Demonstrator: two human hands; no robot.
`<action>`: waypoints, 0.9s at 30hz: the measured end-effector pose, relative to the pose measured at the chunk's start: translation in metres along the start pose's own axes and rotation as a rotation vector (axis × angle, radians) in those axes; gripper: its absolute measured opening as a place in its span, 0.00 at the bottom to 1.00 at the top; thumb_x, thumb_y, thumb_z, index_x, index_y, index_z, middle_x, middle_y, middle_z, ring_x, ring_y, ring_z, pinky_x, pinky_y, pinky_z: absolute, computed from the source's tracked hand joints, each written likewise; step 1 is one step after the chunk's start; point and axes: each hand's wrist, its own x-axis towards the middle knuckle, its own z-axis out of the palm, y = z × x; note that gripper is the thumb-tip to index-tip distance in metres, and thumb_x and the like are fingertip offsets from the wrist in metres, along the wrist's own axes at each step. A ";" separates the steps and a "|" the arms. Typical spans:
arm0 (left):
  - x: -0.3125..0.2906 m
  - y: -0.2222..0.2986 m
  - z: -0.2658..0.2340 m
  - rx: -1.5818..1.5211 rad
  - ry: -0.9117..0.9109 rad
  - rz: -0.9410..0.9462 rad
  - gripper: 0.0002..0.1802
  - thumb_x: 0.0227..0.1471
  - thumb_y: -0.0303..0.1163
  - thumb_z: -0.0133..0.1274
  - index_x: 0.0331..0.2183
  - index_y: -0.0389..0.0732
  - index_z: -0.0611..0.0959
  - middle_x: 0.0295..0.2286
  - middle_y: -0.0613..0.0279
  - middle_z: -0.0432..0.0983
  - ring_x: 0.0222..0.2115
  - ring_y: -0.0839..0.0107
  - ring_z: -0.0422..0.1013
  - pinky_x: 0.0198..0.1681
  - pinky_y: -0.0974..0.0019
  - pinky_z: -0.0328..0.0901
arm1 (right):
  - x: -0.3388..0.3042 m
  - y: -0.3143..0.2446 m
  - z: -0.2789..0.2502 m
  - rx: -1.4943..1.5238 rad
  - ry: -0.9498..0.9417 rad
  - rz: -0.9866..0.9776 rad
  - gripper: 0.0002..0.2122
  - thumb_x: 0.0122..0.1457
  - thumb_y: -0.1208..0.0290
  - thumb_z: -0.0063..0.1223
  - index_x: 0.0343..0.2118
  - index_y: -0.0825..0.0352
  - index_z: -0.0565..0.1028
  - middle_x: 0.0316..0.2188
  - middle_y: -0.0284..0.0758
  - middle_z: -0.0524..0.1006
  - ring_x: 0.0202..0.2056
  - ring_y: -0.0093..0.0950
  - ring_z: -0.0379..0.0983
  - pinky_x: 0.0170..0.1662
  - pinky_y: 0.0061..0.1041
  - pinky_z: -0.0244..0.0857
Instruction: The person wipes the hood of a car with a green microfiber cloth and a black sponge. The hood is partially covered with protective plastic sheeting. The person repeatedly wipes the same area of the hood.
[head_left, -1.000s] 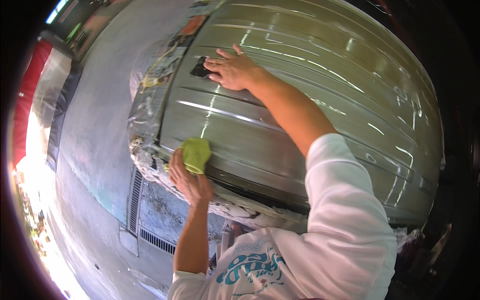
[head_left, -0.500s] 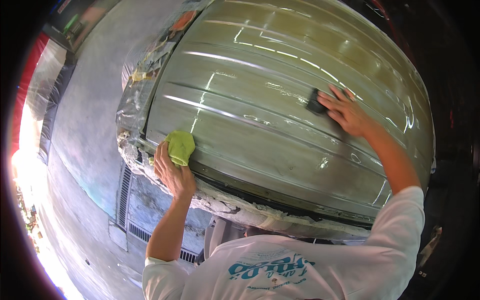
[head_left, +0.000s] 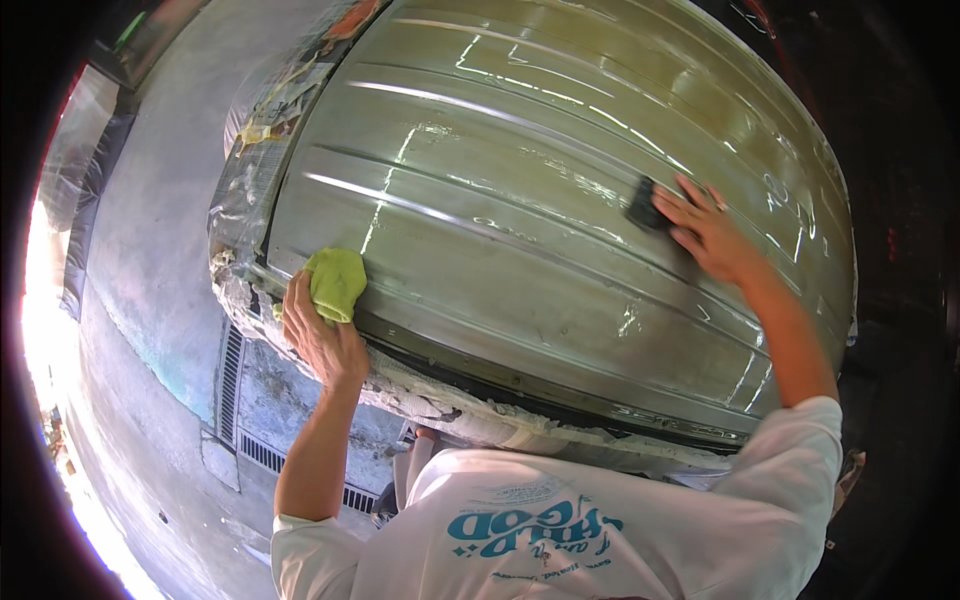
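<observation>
A wide, ribbed vehicle roof (head_left: 430, 265), glossy and wet-looking in olive-grey, stretches out in front of me. My left hand (head_left: 328, 345) is closed around a yellow-green cloth (head_left: 338, 287) at the roof's near left corner. Further out on the right, my right hand (head_left: 718, 238) presses a small black block (head_left: 645, 204), which looks like a sanding block, against the panel between two ribs. Its fingertips lie on the block's right side. The underside of the block is hidden.
Crumpled masking plastic and paper (head_left: 450, 410) line the roof's near edge and left side (head_left: 265, 150). Concrete floor (head_left: 165, 230) with a metal drain grate (head_left: 262, 452) lies to the left. The far right is dark.
My right hand has slid the black block a little to the right along the roof. My left hand keeps the cloth at the same corner while the whole view shifts slightly.
</observation>
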 end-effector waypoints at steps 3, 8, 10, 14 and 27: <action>0.002 0.003 0.004 -0.009 -0.023 0.000 0.37 0.62 0.45 0.51 0.67 0.39 0.66 0.64 0.48 0.65 0.66 0.46 0.59 0.68 0.43 0.47 | -0.009 0.004 -0.012 -0.097 -0.051 -0.001 0.25 0.75 0.56 0.44 0.73 0.46 0.65 0.76 0.19 0.58 0.78 0.38 0.42 0.78 0.58 0.29; -0.003 0.010 -0.001 -0.018 -0.027 -0.009 0.37 0.60 0.42 0.53 0.66 0.39 0.67 0.64 0.47 0.65 0.66 0.45 0.58 0.68 0.42 0.47 | 0.119 -0.064 -0.021 -0.139 0.011 -0.224 0.24 0.77 0.54 0.39 0.73 0.45 0.65 0.76 0.19 0.59 0.78 0.38 0.42 0.78 0.58 0.28; -0.004 0.006 -0.003 -0.032 -0.025 -0.013 0.37 0.60 0.42 0.54 0.66 0.38 0.67 0.64 0.46 0.66 0.66 0.45 0.58 0.68 0.42 0.47 | 0.184 -0.112 -0.024 -0.137 0.044 -0.258 0.24 0.78 0.50 0.32 0.73 0.44 0.64 0.76 0.17 0.58 0.78 0.38 0.42 0.78 0.58 0.28; 0.006 0.007 -0.003 -0.050 -0.040 0.077 0.37 0.60 0.41 0.53 0.66 0.37 0.66 0.63 0.44 0.65 0.66 0.44 0.59 0.68 0.41 0.47 | 0.305 -0.182 -0.024 -0.095 0.145 -0.268 0.26 0.78 0.46 0.25 0.73 0.45 0.63 0.76 0.16 0.56 0.78 0.37 0.42 0.78 0.59 0.29; 0.003 0.010 -0.003 -0.014 -0.045 0.003 0.42 0.51 0.30 0.58 0.67 0.41 0.65 0.65 0.48 0.63 0.67 0.45 0.56 0.67 0.41 0.48 | -0.017 -0.001 0.005 -0.138 0.044 0.051 0.26 0.73 0.58 0.48 0.73 0.44 0.64 0.76 0.20 0.58 0.78 0.37 0.44 0.77 0.58 0.35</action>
